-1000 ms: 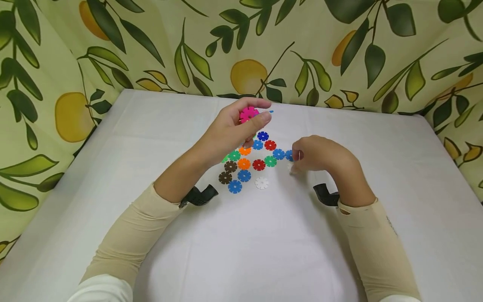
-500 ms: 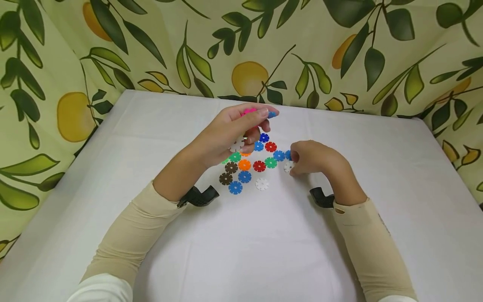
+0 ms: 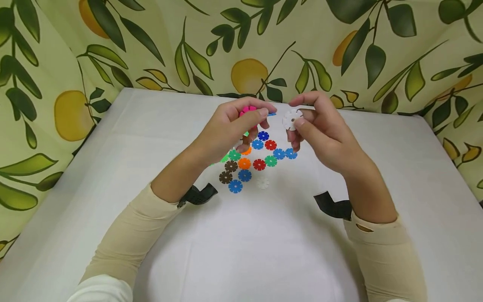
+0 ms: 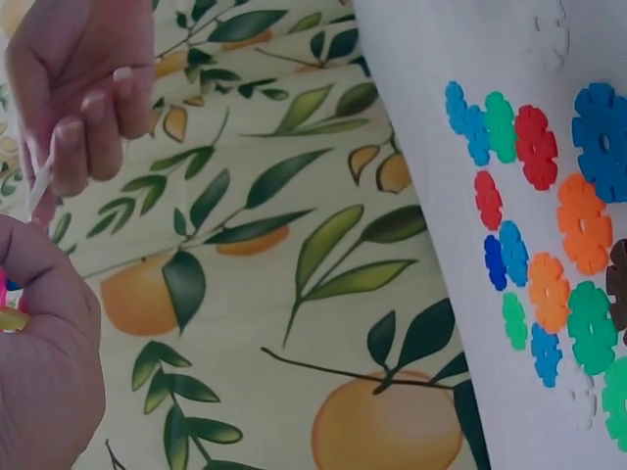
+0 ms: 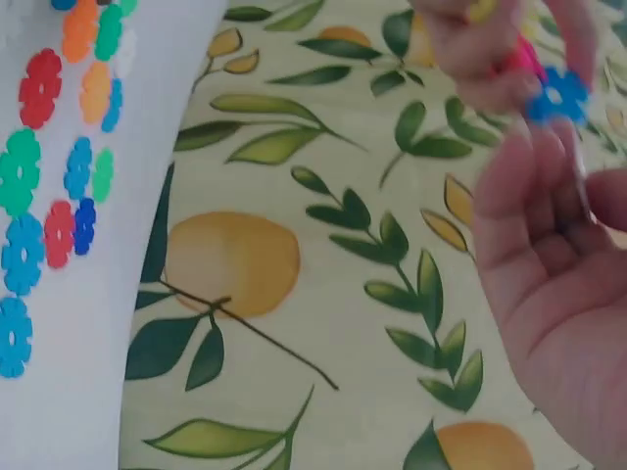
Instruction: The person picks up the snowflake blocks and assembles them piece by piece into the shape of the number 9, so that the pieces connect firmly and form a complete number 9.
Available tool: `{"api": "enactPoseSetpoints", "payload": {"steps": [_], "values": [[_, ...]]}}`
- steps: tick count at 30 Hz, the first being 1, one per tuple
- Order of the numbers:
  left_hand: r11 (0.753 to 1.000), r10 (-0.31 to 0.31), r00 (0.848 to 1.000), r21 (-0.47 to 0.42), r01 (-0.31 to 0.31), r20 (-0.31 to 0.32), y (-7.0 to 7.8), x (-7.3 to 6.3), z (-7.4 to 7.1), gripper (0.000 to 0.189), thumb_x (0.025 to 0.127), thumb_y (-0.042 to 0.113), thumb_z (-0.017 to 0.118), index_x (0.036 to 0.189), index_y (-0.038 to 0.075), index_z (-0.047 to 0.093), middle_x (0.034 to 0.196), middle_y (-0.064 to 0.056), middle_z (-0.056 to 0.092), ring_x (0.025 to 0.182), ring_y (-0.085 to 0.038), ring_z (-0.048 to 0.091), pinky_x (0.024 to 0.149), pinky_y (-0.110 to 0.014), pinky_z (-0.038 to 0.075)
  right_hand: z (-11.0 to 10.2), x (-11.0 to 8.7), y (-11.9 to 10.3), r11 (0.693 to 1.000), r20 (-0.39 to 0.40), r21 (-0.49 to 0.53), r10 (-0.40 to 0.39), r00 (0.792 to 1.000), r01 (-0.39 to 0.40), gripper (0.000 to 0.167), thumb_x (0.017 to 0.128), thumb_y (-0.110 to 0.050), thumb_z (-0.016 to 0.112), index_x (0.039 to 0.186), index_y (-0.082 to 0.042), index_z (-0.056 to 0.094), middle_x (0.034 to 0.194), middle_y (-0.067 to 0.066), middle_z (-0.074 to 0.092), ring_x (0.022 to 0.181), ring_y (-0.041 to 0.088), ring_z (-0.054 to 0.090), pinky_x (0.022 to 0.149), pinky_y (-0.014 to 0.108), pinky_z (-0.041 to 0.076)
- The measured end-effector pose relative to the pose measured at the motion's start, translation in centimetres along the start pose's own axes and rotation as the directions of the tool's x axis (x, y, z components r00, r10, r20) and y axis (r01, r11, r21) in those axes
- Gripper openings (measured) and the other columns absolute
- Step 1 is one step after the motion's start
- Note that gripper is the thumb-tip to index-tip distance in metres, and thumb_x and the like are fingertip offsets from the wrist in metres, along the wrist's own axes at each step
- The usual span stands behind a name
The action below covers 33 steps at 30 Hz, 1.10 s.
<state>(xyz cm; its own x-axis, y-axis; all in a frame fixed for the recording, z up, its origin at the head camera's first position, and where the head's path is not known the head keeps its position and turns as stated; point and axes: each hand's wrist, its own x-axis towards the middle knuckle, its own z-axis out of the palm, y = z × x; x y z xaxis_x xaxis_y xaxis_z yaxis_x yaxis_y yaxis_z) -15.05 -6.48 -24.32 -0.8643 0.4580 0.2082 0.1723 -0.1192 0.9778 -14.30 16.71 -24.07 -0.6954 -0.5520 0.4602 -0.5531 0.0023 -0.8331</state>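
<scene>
The right hand pinches a round white notched plastic disc, its edge toward the left hand, which pinches a blue notched plastic disc just apart, above the white-covered table.

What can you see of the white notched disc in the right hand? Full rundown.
The white, round, plastic-looking disc is thin, with slots around its rim and a small central hole. Its face is turned to the head camera; both wrist views catch it roughly edge-on. The right hand pinches it, thumb over its right side, covering part of the rim. It is held off the white-covered table; the head view shows a gap between it and the left hand.
</scene>
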Motion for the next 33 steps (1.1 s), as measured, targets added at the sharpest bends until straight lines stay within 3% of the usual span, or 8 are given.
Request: {"api": "enactPoseSetpoints", "payload": {"steps": [7,14,23,33], "values": [[0.991,0.093,0.995,0.099,-0.095,0.022,-0.4,-0.3,0.0,0.021,0.101,0.012,0.059,0.117,0.002,0.067,0.092,-0.014,0.067,0.055,-0.025,0.048,0.045,-0.025,0.043,1.3,0.2,-0.1,0.986,-0.073,-0.142,-0.104,0.992,0.093,0.024,0.098,0.008,0.039,0.121,0.003,0.043,0.071,0.011,0.051,0.067,0.021,0.052,0.06,0.026,0.05],[0.988,0.114,0.993,0.104,-0.118,0.037,-0.4,-0.3,-0.2,0.021,0.099,0.011,0.06,0.116,0.001,0.067,0.087,-0.015,0.065,0.053,-0.024,0.045,0.045,-0.026,0.041,1.7,0.3,-0.6,0.956,-0.046,-0.264,-0.149,0.988,0.132,0.023,0.097,0.01,0.042,0.12,0.015,0.041,0.072,0.006,0.05,0.065,0.017,0.05,0.054,0.025,0.046],[0.985,0.126,0.991,0.112,-0.13,0.04,-0.5,-0.4,-0.2,0.017,0.097,0.009,0.061,0.11,0.0,0.068,0.076,-0.017,0.058,0.052,-0.024,0.044,0.045,-0.026,0.039,2.3,0.4,-0.7,0.948,-0.054,-0.294,-0.142,0.988,0.12,0.024,0.097,0.012,0.042,0.121,0.015,0.04,0.069,0.003,0.047,0.069,0.018,0.05,0.055,0.025,0.045],[0.99,0.118,0.993,0.075,-0.116,-0.022,-0.6,-0.5,-0.2,0.018,0.095,0.008,0.061,0.108,-0.003,0.069,0.075,-0.016,0.06,0.05,-0.021,0.043,0.043,-0.024,0.037,3.6,0.5,-0.4,0.961,-0.121,-0.275,-0.075,0.99,0.039,0.025,0.096,0.016,0.048,0.12,0.012,0.041,0.072,0.007,0.05,0.061,0.019,0.051,0.053,0.024,0.048]]}}
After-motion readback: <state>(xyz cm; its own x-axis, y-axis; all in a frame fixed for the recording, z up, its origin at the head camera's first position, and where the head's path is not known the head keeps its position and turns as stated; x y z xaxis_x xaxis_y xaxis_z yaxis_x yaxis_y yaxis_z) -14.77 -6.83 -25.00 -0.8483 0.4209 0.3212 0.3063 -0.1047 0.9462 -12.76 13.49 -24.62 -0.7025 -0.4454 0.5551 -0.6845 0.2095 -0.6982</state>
